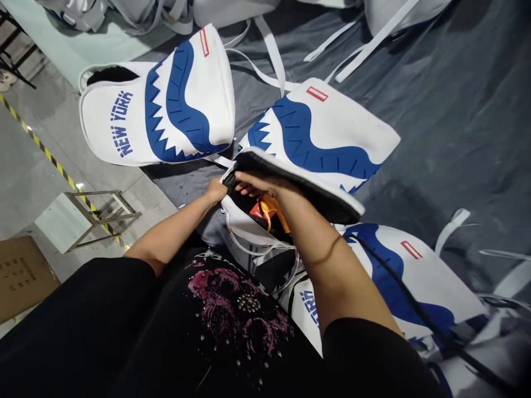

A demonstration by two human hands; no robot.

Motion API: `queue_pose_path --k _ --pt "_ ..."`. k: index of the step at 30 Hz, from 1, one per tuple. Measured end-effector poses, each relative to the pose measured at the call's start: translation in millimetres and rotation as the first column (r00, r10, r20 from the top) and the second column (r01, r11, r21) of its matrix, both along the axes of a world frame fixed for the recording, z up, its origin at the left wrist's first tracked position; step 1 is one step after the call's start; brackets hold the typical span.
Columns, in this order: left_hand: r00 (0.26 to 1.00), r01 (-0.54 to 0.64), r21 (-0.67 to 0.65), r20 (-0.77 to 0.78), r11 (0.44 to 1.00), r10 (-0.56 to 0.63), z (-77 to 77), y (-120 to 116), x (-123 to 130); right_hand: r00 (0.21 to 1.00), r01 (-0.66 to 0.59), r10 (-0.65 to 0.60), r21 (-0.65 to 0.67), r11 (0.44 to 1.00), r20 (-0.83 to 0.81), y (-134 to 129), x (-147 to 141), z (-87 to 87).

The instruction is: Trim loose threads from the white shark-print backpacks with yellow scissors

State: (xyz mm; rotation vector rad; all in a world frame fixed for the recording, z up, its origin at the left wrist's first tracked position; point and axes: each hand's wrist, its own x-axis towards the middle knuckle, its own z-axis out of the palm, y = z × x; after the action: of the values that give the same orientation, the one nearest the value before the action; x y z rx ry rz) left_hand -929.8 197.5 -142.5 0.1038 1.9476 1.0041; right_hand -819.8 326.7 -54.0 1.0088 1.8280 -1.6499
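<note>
A white and blue backpack (332, 132) lies in front of me with its top opened, showing a black lining. My left hand (216, 190) is closed on the rim of its opening at the left. Inside the opening is my right hand (255, 185), its fingers apart near the lining, with nothing visible in them. Just below that hand, an orange item (271, 213) and a red piece sit inside the bag. Another backpack (191, 105), marked NEW YORK, lies at the upper left with its top partly open.
More backpacks lie at the lower right (427, 276) and along the top edge, on dark grey cloth (456, 138). White straps trail between them. A stool (66, 221) and a cardboard box (25, 276) stand on the floor at the left.
</note>
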Motion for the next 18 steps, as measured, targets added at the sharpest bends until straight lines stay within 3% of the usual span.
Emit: queue_pose_path --k 4,8,13,18 --pt "0.994 -0.021 0.068 0.107 0.997 0.014 10.3 -3.6 -0.2 0.996 0.06 -0.06 -0.004 0.998 0.073 12.6 -3.7 5.5" --pt "0.969 -0.08 0.163 0.244 0.983 0.038 20.2 -3.4 4.6 0.996 0.093 -0.092 0.138 0.986 -0.012 7.3 9.2 5.8" --pt "0.913 -0.176 0.213 0.4 0.961 0.079 27.9 -2.8 11.2 0.996 0.082 -0.078 0.134 0.988 -0.032 12.1 20.9 7.1" --pt "0.797 -0.16 0.29 0.601 0.944 -0.049 39.8 -3.9 11.8 0.999 -0.009 0.026 0.322 0.947 -0.048 8.7 31.6 11.6"
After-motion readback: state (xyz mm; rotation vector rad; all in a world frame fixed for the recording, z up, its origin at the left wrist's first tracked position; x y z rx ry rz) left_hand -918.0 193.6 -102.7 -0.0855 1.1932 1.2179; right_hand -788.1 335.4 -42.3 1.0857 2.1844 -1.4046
